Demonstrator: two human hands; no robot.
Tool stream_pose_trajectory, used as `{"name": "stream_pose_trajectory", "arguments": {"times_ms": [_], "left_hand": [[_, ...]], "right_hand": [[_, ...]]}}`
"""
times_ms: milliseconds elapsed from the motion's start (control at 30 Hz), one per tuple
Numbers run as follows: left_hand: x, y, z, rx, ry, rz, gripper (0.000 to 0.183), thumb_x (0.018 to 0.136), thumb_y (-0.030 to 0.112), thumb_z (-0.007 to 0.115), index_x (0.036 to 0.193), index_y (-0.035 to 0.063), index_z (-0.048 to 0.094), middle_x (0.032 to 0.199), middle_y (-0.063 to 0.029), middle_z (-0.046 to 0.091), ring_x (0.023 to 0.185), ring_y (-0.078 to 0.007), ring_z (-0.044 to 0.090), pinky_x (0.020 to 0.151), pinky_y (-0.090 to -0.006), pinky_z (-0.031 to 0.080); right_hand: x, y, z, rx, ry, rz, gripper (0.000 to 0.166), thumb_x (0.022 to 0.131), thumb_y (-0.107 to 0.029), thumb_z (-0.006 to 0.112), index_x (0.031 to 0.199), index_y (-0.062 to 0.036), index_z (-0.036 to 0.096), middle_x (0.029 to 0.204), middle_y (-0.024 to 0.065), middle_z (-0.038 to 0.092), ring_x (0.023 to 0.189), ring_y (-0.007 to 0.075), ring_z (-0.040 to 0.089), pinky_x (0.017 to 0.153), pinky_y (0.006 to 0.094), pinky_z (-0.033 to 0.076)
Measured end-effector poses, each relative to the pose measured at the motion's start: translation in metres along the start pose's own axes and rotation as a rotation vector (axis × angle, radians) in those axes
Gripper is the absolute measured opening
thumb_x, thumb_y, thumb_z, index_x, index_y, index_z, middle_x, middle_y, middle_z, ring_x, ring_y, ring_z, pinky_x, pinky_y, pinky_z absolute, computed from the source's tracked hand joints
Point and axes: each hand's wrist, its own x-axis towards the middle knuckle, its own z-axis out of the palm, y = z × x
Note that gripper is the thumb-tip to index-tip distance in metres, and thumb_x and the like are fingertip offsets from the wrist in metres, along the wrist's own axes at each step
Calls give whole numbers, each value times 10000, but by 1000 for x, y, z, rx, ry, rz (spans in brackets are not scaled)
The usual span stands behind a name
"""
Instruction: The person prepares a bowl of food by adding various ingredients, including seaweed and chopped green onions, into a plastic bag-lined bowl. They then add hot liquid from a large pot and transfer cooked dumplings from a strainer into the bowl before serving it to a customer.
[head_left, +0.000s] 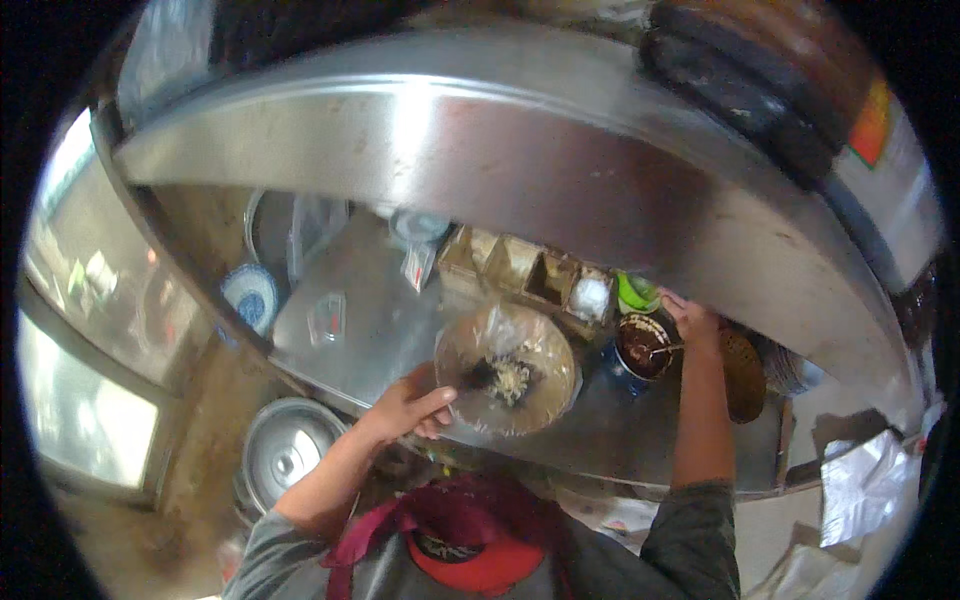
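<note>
My left hand (416, 409) grips the near left rim of a round bowl (559, 360), thumb on top. A clear plastic film seems to line the bowl. In its bottom lie pale chopped bits (510, 380), perhaps garlic, around a dark sauce-like patch. Stretched out to the right, my right hand (694, 319) has its fingers beside a bright green container (637, 292); whether they grip anything is unclear. Just below that hand stands a blue pot (626, 375) of dark reddish-brown sauce (643, 341), with a spoon handle leaning out of it.
A divided seasoning box (514, 262) holds white and pale contents at the counter's back. The overhanging metal panel (420, 142) covers the space above. A brown round lid or board (742, 375) stands at right. The metal basin (292, 450) is at lower left, near a blue-white bowl (251, 300).
</note>
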Motion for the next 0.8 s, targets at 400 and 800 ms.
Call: {"name": "stream_pose_trajectory", "arguments": {"times_ms": [400,800], "left_hand": [[-11,60,3,122,240,358,370,883,116,628,1207,-22,515,833,-54,615,740,-118,582,648,-258,493],[-75,-14,-5,-152,303,285,274,899,100,605,1149,-4,559,826,-38,606,702,-102,562,638,-230,467]], "right_hand": [[15,-26,14,565,147,271,182,856,-179,623,1008,-85,583,761,17,591,663,124,553,551,234,428],[-99,-240,109,-701,-614,-593,269,678,-156,763,839,-89,558,762,77,571,685,243,588,622,363,474]]}}
